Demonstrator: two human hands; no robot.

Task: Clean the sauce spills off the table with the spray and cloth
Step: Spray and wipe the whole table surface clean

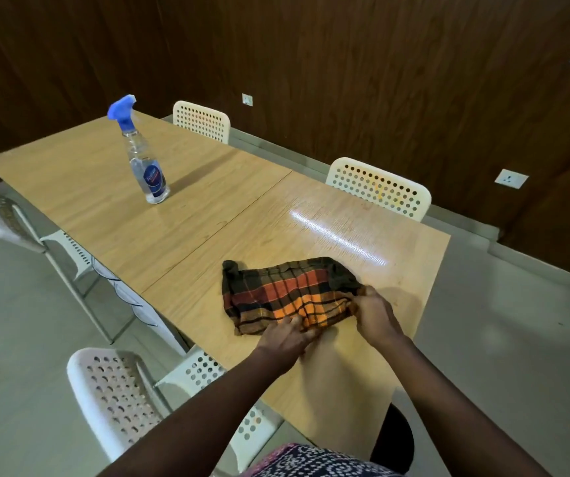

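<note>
1. Left hand (285, 335): on the near edge of the plaid cloth (283, 294), fingers curled into the fabric and gripping it at the lower middle.
2. Right hand (376, 313): fingers bunched round the cloth's right end, holding it gathered.
3. Cloth: lies flat on the bench (362, 366), crumpled, long axis running left to right across the person's front; both hands sit on its near and right side, with most of the fabric spreading away to the left and forward.
4. Spray bottle (145, 166): upright, blue trigger head, on the far-left bench section, well apart from the cloth. It lies forward and left, so the left hand is the nearer one for a reach.
5. Spill: faint reddish marks seem to show on the far right of the bench (367, 204), beyond the glare streak; too faint to be sure.
6. Judgement: cloth is being gathered or folded for wiping; any wipe would go forward and right from the hands.
7. White perforated chairs (379, 187) ring the bench.
</note>
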